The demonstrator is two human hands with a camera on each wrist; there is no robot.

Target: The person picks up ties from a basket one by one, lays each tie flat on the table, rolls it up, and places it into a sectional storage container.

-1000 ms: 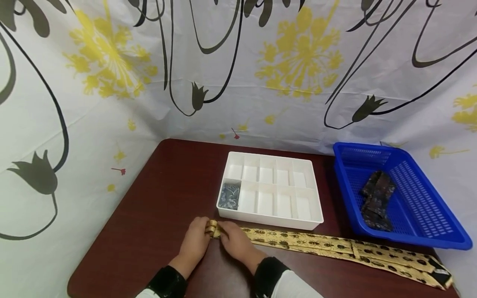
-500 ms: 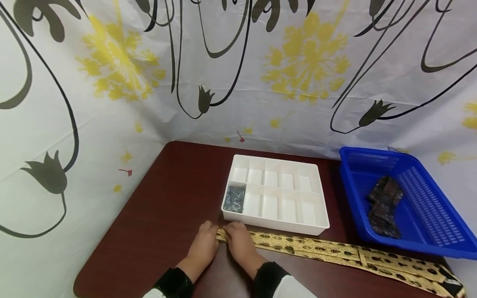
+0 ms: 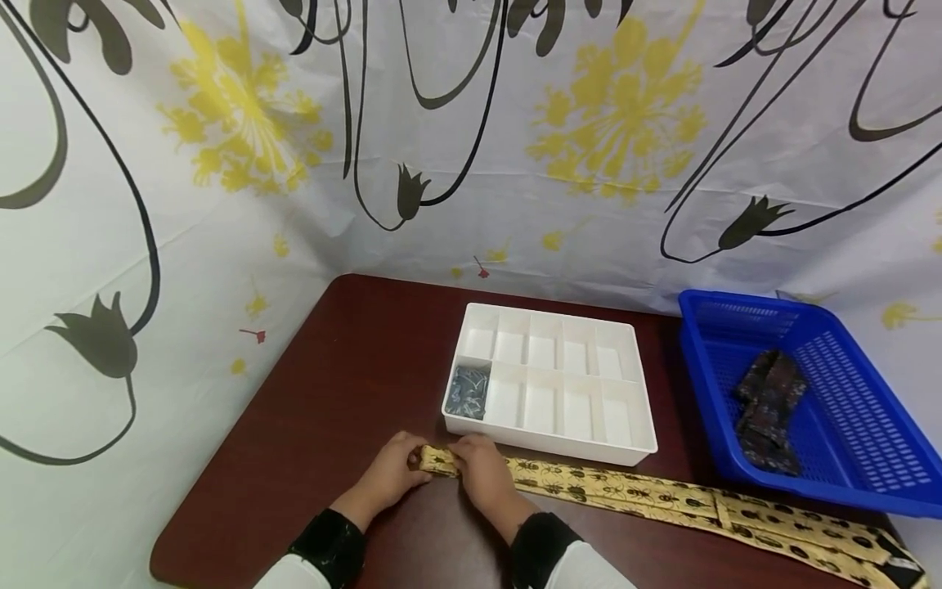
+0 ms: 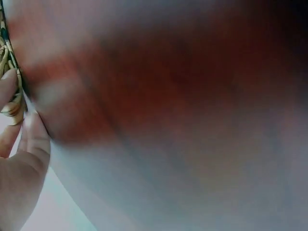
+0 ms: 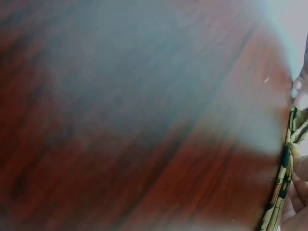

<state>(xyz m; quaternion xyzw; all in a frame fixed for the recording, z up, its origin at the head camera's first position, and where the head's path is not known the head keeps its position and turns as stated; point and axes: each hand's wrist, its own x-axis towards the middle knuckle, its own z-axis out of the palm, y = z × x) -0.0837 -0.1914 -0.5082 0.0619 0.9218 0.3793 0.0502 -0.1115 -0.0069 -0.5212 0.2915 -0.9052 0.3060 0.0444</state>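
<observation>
A long yellow tie (image 3: 633,493) with dark insect prints lies along the near edge of the dark red table (image 3: 346,384). Its left end is rolled into a small coil (image 3: 439,460). My left hand (image 3: 393,472) and right hand (image 3: 482,473) meet at that coil, fingers curled on it from either side. The left wrist view shows fingertips (image 4: 9,91) on the rolled tie (image 4: 10,72). The right wrist view catches the tie's edge (image 5: 284,183) at its far right.
A white divided tray (image 3: 639,411) stands just behind the hands, with a rolled blue-grey tie (image 3: 468,390) in its near-left compartment. A blue basket (image 3: 868,401) at the right holds a dark patterned tie (image 3: 769,409). A flowered curtain (image 3: 515,147) closes in the table.
The coil and both hands have moved slightly to the right along the tie, and the coil looks a little thicker. The head view has shifted as well.
</observation>
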